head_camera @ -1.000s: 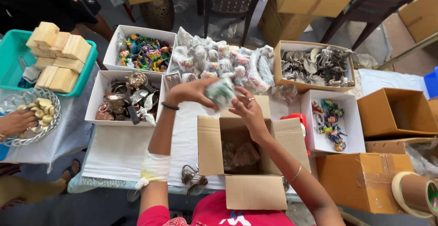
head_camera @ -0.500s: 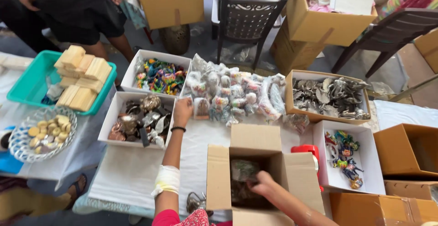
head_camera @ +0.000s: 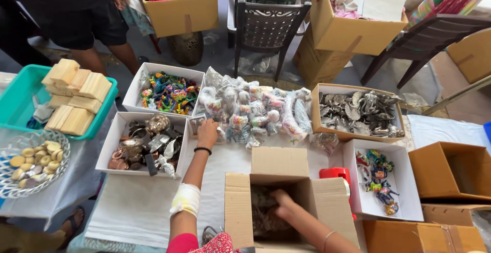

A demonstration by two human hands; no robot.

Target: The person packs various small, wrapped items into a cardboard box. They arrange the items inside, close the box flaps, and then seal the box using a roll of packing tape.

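Note:
My left hand (head_camera: 207, 131) reaches forward to the near left edge of a heap of clear-wrapped figurine packets (head_camera: 255, 111), fingers curled over one packet. A black band circles that wrist and a white bandage wraps the forearm. My right hand (head_camera: 282, 202) is down inside an open cardboard box (head_camera: 279, 163) at the table's near edge, resting on wrapped packets in it. Its fingers are partly hidden, so whether it holds one is unclear.
Around the heap stand white boxes of colourful figures (head_camera: 169, 92), metal trinkets (head_camera: 146, 145) and small painted figures (head_camera: 378, 179), plus a cardboard tray of silver pieces (head_camera: 358, 112). Wooden blocks (head_camera: 76, 97) lie in a teal tray; another person's legs (head_camera: 97, 53) stand behind. Cartons and chairs ring the table.
Both hands held a packet above the box a second ago. The right hand has since gone down into the box, and the left has reached out to the heap.

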